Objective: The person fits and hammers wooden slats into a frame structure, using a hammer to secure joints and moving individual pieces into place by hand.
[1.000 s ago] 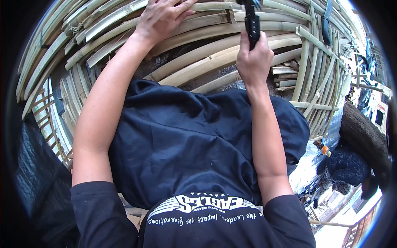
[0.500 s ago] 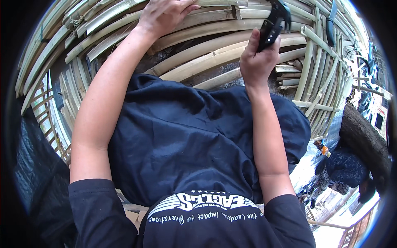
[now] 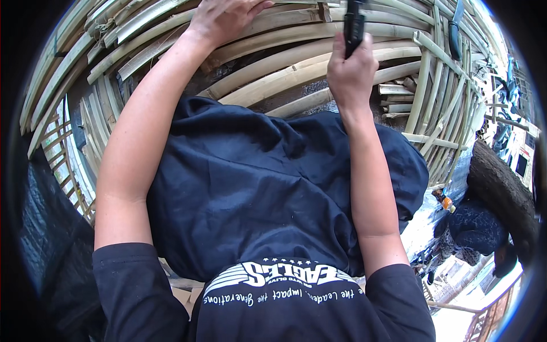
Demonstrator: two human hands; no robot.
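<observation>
Far left: split bamboo strips (image 3: pixel 62 91) curving in a pale, yellow-green fan, with a small lattice frame (image 3: pixel 54 142) just beside them. Left hand (image 3: pixel 225 17) laid flat with fingers spread on the upper strips, pressing rather than gripping, closed on nothing. Best kept that way: steady, firm pressure near the working spot, palm down, fingers clear of the tool's path. In the middle, long bamboo slats (image 3: pixel 273 80) running slantwise from lower left to upper right, smooth, tan, some darker and scuffed, stacked touching one another above the lap covered by a dark blue shirt (image 3: pixel 256 188). Right hand (image 3: pixel 350 74) wrapped in a full fist round the handle of a black tool (image 3: pixel 353 23), held upright with its top end cut off by the picture's edge; kind of tool hard to tell, perhaps a knife or cutter. Worth driving it along the grain, not across, with short controlled strokes and the wrist kept straight. Further right, more thin strips (image 3: pixel 433 102) bent into a curved wall, and a dark tree trunk (image 3: pixel 501 182) near the rim.
</observation>
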